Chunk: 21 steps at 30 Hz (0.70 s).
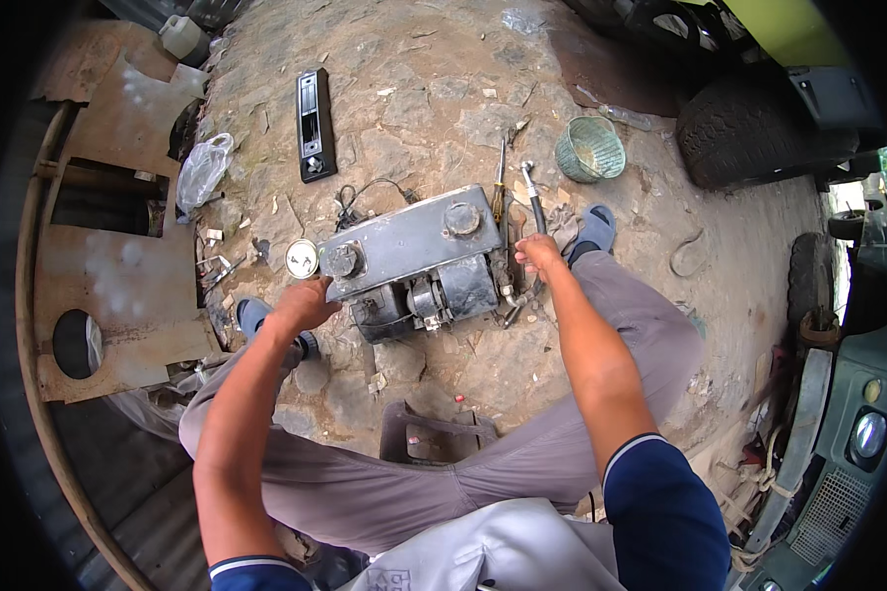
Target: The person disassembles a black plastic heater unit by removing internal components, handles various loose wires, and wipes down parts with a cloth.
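Observation:
A grey metal machine [404, 236] lies on the stony ground between my feet, with two round dark caps on its flat top and motor-like cylinders along its near side. At its left end, my left hand [306, 303] is closed around the corner. Close to the right end, my right hand [539, 254] has its fingers curled together in a pinch; whatever they hold is too small to make out. Just beyond that hand lie a black-handled ratchet wrench [534, 197] and a yellow-handled screwdriver [499, 192]. A round white dish [303, 258] with small dark bits sits by my left hand.
Farther out are a long black panel [314, 123] and a green basket [590, 150]. A cut-out metal sheet [118, 266] stands on the left. Tires [749, 128] lie at the far right, with a vehicle front [857, 443] nearer. A low stool-like frame [434, 433] is between my legs.

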Tool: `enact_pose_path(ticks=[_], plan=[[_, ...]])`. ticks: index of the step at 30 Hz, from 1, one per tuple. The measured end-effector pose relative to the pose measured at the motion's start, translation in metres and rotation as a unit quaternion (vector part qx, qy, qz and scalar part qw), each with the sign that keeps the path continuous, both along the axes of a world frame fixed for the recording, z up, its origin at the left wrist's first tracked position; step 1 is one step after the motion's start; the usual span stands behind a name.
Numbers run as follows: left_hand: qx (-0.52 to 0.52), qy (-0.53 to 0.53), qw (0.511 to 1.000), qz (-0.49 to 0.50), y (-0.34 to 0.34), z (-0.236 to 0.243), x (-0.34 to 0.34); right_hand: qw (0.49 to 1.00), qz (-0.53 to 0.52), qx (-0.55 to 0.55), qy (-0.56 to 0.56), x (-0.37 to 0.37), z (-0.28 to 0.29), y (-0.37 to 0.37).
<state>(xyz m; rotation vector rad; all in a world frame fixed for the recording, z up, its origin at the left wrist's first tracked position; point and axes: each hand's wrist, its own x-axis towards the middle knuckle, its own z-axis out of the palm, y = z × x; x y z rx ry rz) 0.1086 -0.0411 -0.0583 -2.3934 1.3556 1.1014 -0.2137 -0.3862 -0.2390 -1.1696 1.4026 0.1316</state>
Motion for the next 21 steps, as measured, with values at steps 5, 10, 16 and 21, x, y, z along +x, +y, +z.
enact_pose_path(ticks=[5, 10, 16, 21], plan=[[-0.144, -0.045, 0.988, -0.024, -0.011, 0.114, -0.015, 0.997, -0.071, 0.015, -0.012, -0.006, 0.008, -0.033], [-0.219, -0.040, 0.970, 0.093, -0.019, 0.140, -0.049, 1.000, -0.027, -0.007, 0.014, -0.003, -0.007, -0.060], [-0.008, 0.059, 0.996, -0.061, -0.013, 0.071, -0.055, 0.988, 0.100, -0.054, 0.106, 0.015, -0.030, -0.085], [-0.009, 0.060, 0.997, -0.041, -0.013, 0.054, -0.047, 0.957, 0.215, -0.120, 0.152, 0.039, -0.051, -0.091]])
